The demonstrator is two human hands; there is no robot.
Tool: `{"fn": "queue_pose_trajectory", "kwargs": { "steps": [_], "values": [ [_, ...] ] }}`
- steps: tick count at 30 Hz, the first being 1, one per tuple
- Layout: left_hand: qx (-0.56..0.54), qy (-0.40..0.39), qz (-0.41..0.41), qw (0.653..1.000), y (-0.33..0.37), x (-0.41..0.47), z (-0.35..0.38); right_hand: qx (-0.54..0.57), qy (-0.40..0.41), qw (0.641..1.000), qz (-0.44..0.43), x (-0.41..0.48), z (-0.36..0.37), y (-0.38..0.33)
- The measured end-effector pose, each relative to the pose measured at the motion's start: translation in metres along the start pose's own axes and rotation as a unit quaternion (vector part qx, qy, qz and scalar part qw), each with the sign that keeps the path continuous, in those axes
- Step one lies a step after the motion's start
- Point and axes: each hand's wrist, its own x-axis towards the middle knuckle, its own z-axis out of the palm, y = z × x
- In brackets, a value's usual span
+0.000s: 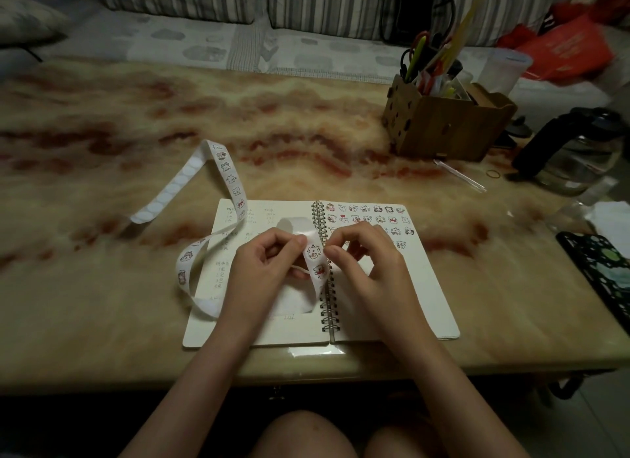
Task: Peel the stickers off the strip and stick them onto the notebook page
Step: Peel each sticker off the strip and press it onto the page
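Our left hand [269, 258] and right hand [364, 256] pinch the strip [314, 253]. Beneath lies the notebook [409, 304] on a marbled table [102, 321]; a striped sofa [187, 0] stands beyond.

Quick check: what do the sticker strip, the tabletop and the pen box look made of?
Sticker strip: probably glossy release paper; it loops freely and shines where bare.
Tabletop: looks like polished marble or imitation stone; red-cream veining, glare at the near edge.
Pen box: seemingly wood, matte brown.

Over the open notebook [409, 287], the left hand [269, 256] and right hand [368, 253] pinch the sticker strip [314, 253], which loops away toward ten o'clock. Rows of stickers [368, 215] sit on the right page at one o'clock.
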Motion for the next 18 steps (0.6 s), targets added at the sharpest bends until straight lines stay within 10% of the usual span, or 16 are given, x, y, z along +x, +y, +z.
{"fn": "queue_pose_trajectory", "kwargs": {
  "steps": [18],
  "values": [
    [0.016, -0.017, 0.000, 1.000, -0.003, 0.000, 0.000, 0.056, -0.004, 0.995, 0.081, 0.005, -0.002, -0.001]
  ]
}}
